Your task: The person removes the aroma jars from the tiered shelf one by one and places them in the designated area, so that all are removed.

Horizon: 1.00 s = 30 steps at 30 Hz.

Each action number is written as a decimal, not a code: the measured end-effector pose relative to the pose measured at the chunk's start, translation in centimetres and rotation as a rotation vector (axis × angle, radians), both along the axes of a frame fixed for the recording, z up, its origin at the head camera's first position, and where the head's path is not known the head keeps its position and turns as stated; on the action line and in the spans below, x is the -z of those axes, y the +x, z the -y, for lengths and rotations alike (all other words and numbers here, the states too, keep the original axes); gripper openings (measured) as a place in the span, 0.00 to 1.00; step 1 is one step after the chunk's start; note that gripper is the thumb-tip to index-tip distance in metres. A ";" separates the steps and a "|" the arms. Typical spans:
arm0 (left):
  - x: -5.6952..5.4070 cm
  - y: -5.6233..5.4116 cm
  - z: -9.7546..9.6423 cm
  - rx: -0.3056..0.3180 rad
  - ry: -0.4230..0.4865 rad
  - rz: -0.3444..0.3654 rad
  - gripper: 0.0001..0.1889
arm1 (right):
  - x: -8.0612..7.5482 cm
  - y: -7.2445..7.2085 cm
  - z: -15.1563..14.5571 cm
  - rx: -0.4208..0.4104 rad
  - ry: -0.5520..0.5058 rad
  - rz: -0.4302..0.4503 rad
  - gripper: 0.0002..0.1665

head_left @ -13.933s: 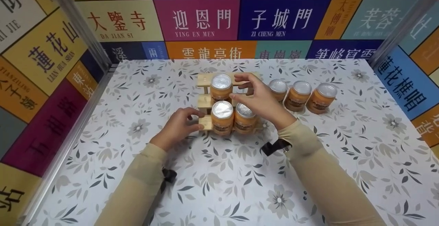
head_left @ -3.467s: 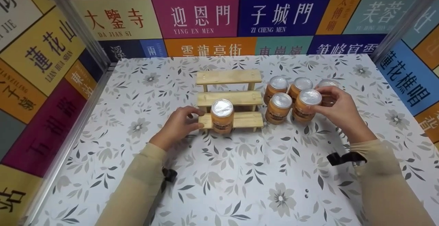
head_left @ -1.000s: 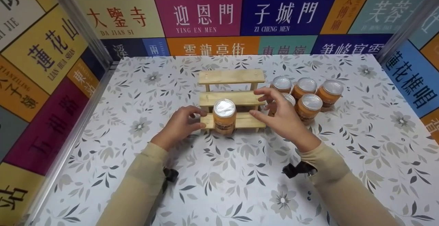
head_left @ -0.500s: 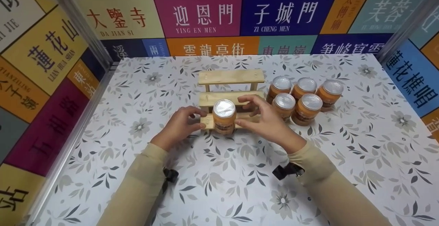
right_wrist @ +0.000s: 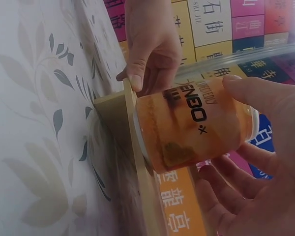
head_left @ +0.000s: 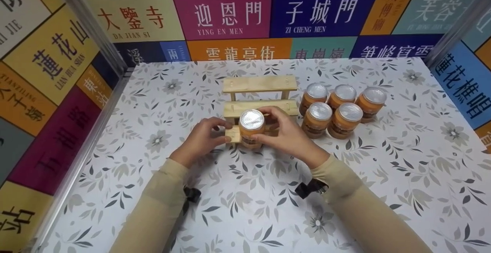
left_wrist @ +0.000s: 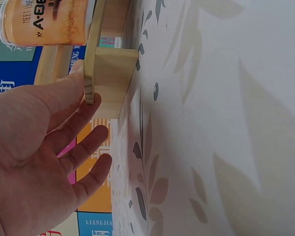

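Note:
A three-step wooden display stand (head_left: 261, 84) stands on the table. On the left part of its lowest step sits an orange can (head_left: 252, 128) with a silver top. My right hand (head_left: 289, 136) holds this can from the right, thumb in front and fingers behind. In the right wrist view, the can (right_wrist: 191, 125) stands with its base on the board, thumb and fingers round its sides. My left hand (head_left: 201, 139) pinches the left end of the lowest step. The left wrist view shows thumb and index finger at the board's end (left_wrist: 90, 73), the other fingers spread.
Several more orange cans (head_left: 317, 118) stand close together in two rows on the table, just right of the stand. Flower-patterned cloth (head_left: 245, 207) covers the table. Panels with printed characters (head_left: 226, 15) enclose the back and sides.
Earlier, three cans stood on the stand; now one does, and the group at right has grown. Over the last second my right hand moved left and took hold of the remaining can. Left hand stayed.

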<state>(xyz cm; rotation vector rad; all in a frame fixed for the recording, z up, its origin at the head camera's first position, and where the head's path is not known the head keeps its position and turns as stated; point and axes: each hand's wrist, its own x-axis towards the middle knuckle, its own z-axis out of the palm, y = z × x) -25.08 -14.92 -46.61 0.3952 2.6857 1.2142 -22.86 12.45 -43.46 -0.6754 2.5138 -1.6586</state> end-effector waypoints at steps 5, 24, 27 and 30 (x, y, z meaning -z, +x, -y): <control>0.0 0.1 0.0 0.006 -0.005 -0.010 0.18 | 0.0 -0.1 0.6 0.019 -0.012 0.009 0.39; -0.1 0.0 0.0 -0.014 0.001 0.001 0.17 | -0.4 -0.1 -0.5 0.095 -0.131 0.097 0.38; 0.0 0.0 -0.1 -0.006 0.004 -0.007 0.17 | -0.5 0.1 -1.1 0.105 -0.145 0.104 0.39; 0.0 0.0 -0.1 0.004 0.008 -0.013 0.17 | -0.9 0.5 -1.9 0.134 -0.148 0.118 0.39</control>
